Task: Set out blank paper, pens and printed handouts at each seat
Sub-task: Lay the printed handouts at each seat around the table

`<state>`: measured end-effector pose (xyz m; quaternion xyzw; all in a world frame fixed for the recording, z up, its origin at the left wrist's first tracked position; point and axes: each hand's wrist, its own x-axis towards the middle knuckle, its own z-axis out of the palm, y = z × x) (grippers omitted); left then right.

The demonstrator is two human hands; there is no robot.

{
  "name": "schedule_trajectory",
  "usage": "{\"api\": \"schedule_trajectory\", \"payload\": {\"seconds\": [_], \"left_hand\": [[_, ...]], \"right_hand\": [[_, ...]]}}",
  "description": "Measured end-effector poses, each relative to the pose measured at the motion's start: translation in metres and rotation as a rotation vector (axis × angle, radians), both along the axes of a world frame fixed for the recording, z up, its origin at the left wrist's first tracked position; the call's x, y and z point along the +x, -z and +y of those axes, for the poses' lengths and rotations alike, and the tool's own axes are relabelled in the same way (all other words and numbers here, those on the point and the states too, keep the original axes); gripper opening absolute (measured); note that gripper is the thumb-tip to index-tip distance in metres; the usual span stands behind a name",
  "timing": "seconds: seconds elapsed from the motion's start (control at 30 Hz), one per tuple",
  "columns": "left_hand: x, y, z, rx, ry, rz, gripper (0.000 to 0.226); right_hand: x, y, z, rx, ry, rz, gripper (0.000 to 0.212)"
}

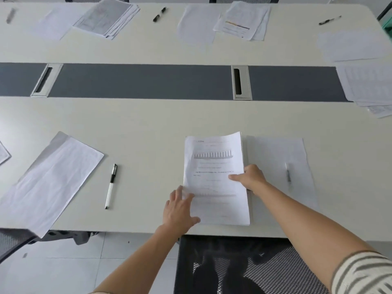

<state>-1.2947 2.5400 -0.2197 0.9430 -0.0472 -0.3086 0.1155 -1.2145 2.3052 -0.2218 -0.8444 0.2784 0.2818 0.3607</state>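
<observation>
"Printed handout (pixel 214 166): where does it lie?"

"On the near half of the table (pixel 148 119), close to the near edge and right of the middle, its long side running away from the person. It is a stack of pages. The top one shows a bar chart, and the far right corner lifts a little."

"And the hands?"

"The right hand (pixel 250 179) grasps the handout's right edge, thumb on the top page and the other fingers curled at the edge. The left hand (pixel 180 209) is released, with fingers straight and spread. Its fingertips touch the handout's left edge, and the thumb lies at the near left corner."

"What sits beside it?"

"Just to the right is a blank sheet (pixel 275 153). I cannot tell whether its edge runs under the handout. A blurred pen (pixel 288 174) lies on it. To the left, well apart, is a clear-barrelled pen (pixel 111 185) with a black cap. Beyond that is a second blank sheet (pixel 53 181), turned at an angle, its near corner overhanging the table edge."

"And the far side?"

"Past the dark grey strip (pixel 137 81) lies a far handout pile (pixel 241 20), fanned out. A far blank sheet (pixel 197 24) lies just left of it, and a black pen (pixel 159 14) farther left. A mesh chair (pixel 282 279) stands at the near edge, below the printed handout."
</observation>
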Motion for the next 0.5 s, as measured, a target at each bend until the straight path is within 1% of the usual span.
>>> {"api": "schedule_trajectory", "payload": {"seconds": [0.03, 0.07, 0.13, 0.17, 0.2, 0.23, 0.3, 0.37, 0.5], "left_hand": [[-0.002, 0.003, -0.002, 0.034, 0.042, -0.011, 0.081], [-0.002, 0.005, -0.003, 0.061, 0.074, -0.021, 0.084], [-0.003, 0.009, -0.004, 0.095, 0.125, -0.024, 0.090], [-0.004, 0.011, -0.004, 0.103, 0.145, -0.025, 0.093], [-0.005, 0.012, -0.004, 0.108, 0.161, -0.025, 0.096], [-0.006, 0.013, -0.003, 0.110, 0.172, -0.028, 0.097], [-0.007, 0.015, -0.002, 0.098, 0.179, -0.041, 0.094], [-0.006, 0.014, -0.001, 0.083, 0.177, -0.062, 0.088], [-0.004, 0.012, -0.002, 0.078, 0.177, -0.071, 0.082]], "right_hand": [[-0.002, -0.003, -0.007, -0.059, -0.039, -0.018, 0.044], [-0.006, -0.008, -0.015, -0.143, -0.063, -0.066, 0.042], [-0.020, -0.016, -0.033, -0.336, -0.089, -0.186, 0.019], [-0.029, -0.017, -0.045, -0.429, -0.088, -0.245, 0.025], [-0.040, -0.015, -0.058, -0.501, -0.111, -0.266, 0.037], [-0.051, -0.010, -0.070, -0.537, -0.139, -0.234, 0.049], [-0.069, -0.001, -0.086, -0.509, -0.161, -0.073, 0.069], [-0.079, 0.011, -0.093, -0.445, -0.151, 0.030, 0.075], [-0.079, 0.018, -0.089, -0.447, -0.180, -0.011, 0.075]]}}
